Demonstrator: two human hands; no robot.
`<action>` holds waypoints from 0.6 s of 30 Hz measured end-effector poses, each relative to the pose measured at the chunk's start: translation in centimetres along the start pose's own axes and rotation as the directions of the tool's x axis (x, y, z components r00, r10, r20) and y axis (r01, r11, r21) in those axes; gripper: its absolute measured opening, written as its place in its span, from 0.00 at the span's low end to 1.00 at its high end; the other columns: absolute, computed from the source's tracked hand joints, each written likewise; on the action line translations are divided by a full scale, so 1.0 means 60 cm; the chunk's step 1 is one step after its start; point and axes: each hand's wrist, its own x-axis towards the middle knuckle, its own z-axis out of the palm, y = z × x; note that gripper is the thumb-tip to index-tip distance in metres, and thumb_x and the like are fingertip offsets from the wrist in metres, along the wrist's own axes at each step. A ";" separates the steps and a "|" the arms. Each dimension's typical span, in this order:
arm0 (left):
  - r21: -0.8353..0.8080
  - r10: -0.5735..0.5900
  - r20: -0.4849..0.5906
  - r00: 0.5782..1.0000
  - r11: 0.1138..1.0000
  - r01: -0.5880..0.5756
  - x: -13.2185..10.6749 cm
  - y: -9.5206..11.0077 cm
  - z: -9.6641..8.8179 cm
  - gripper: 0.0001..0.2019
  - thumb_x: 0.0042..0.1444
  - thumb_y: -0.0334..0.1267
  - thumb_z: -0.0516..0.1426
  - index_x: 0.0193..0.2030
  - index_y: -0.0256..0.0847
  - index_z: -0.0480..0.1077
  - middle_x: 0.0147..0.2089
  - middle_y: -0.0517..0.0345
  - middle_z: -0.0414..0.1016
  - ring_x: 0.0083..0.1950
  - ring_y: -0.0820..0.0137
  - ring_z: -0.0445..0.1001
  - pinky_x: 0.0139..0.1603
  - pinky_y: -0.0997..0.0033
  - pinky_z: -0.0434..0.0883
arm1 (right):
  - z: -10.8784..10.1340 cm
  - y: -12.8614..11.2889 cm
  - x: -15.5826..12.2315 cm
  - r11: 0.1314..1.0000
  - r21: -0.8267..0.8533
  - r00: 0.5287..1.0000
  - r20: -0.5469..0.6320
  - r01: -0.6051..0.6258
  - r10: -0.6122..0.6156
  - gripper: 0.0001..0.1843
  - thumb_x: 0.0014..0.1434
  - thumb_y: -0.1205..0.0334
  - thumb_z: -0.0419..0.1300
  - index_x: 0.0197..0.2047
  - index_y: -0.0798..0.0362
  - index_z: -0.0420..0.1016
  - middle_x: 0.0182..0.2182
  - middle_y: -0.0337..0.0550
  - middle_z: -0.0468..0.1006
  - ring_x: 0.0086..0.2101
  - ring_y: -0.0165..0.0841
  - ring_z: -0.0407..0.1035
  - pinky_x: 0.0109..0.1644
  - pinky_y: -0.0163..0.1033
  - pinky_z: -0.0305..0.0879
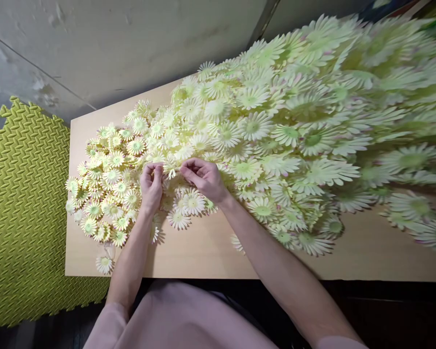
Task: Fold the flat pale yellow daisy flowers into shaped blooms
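A pale wooden table [203, 252] carries a large heap of yellow-white fabric daisy heads [261, 126] with green centres. My left hand [151, 184] and my right hand [203, 177] meet over the middle of the spread, fingers pinched. Between the two hands sits one small daisy head [171, 170], held at its petals by both. Loose single daisies [112, 194] lie flat to the left of my left hand. More lie just under my wrists.
The heap rises high at the right and back, blurred near the camera. A green interlocking foam mat [25, 208] covers the floor left of the table. A grey concrete wall [112, 43] stands behind. One stray daisy [104, 264] lies near the table's front left corner.
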 end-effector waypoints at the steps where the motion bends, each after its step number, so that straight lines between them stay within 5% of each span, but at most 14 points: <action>1: -0.004 0.017 -0.010 1.000 1.000 -0.017 -0.002 -0.001 0.003 0.14 0.59 0.51 0.59 0.36 0.42 0.70 0.36 0.60 0.68 0.33 0.79 0.66 0.33 0.80 0.68 | 0.000 0.001 0.000 0.999 0.031 1.000 -0.011 -0.012 0.012 0.15 0.58 0.49 0.66 0.33 0.52 0.74 0.19 0.33 0.63 0.19 0.25 0.54 0.21 0.34 0.49; 9: -0.011 0.092 -0.161 0.983 0.995 -0.095 -0.014 -0.005 0.011 0.15 0.60 0.54 0.57 0.39 0.44 0.67 0.45 0.57 0.68 0.45 0.73 0.71 0.43 0.72 0.76 | 0.004 0.013 0.000 0.961 0.277 0.998 -0.058 -0.004 0.021 0.12 0.57 0.52 0.68 0.34 0.50 0.73 0.19 0.31 0.62 0.18 0.25 0.56 0.20 0.34 0.57; 14: 0.023 0.224 -0.254 0.941 0.974 -0.226 -0.019 -0.006 0.018 0.14 0.62 0.52 0.56 0.38 0.43 0.65 0.40 0.57 0.67 0.42 0.74 0.72 0.43 0.70 0.77 | 0.009 0.016 0.002 0.962 0.272 0.995 -0.104 0.019 0.009 0.16 0.56 0.47 0.67 0.35 0.50 0.71 0.19 0.31 0.61 0.19 0.25 0.57 0.20 0.34 0.62; 18: -0.018 0.298 -0.358 0.885 0.945 -0.325 -0.002 -0.001 -0.004 0.12 0.64 0.49 0.53 0.41 0.44 0.61 0.42 0.57 0.66 0.38 0.74 0.76 0.41 0.64 0.79 | -0.004 0.014 0.008 0.962 0.227 0.968 -0.232 0.151 -0.097 0.16 0.58 0.46 0.65 0.36 0.48 0.69 0.20 0.31 0.62 0.18 0.25 0.58 0.19 0.33 0.64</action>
